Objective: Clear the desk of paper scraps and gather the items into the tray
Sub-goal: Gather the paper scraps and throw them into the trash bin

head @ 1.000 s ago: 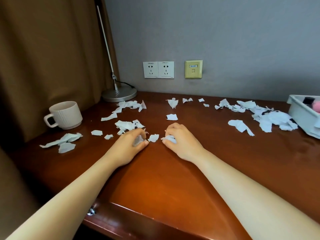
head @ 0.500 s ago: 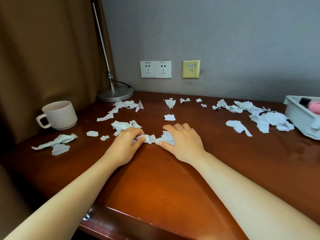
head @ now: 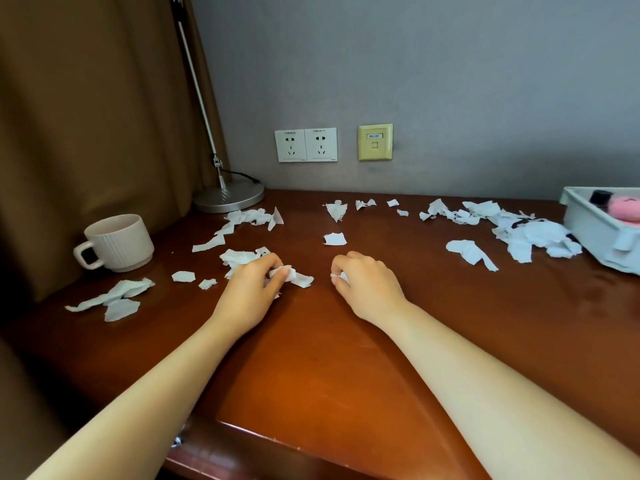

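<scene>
The paper scraps are lying scattered over the worktop — light, limp and easy to crumple, so bunching them between fingertips is probably suiting them best. The left hand is pinching a crumpled wad; the right hand is curling round a small scrap. The tray, far right, is holding a pink item and a dark one — the mug is standing outside it.
</scene>
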Demonstrator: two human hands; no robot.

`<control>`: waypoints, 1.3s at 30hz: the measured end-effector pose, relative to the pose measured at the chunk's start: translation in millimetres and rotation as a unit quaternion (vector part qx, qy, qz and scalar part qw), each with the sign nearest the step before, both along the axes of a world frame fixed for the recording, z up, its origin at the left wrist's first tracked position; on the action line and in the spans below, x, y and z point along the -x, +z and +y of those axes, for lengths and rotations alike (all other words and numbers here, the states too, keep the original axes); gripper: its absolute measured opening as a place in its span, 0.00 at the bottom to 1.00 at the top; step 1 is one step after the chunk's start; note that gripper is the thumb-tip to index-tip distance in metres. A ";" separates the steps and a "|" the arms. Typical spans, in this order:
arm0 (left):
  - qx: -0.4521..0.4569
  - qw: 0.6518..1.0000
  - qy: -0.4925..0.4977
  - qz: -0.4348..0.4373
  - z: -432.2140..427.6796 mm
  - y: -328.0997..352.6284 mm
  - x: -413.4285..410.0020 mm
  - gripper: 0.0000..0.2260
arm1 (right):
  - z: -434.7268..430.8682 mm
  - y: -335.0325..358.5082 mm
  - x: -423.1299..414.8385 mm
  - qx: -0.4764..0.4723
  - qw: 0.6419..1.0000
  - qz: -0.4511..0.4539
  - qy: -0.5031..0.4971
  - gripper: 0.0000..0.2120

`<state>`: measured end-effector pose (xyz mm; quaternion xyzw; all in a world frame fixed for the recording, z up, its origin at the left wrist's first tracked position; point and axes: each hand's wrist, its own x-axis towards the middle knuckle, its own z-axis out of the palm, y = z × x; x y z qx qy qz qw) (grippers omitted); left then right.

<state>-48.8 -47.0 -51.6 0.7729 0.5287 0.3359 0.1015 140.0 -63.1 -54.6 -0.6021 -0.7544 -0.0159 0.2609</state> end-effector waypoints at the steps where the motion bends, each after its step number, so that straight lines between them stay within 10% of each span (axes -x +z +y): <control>1: 0.005 1.000 0.007 -0.028 -0.8 0.3 -0.4 0.11 | -0.6 0.1 -2.2 0.010 1.000 0.012 -0.001 0.08; 18: -0.009 0.987 -0.078 -0.138 -62.2 13.7 -57.4 0.12 | -71.9 34.6 -72.2 0.038 0.939 0.341 -0.029 0.07; 39: 0.026 0.854 -0.517 -0.051 -229.8 31.4 -301.3 0.11 | -349.7 39.6 -248.0 -0.005 0.929 0.289 -0.233 0.08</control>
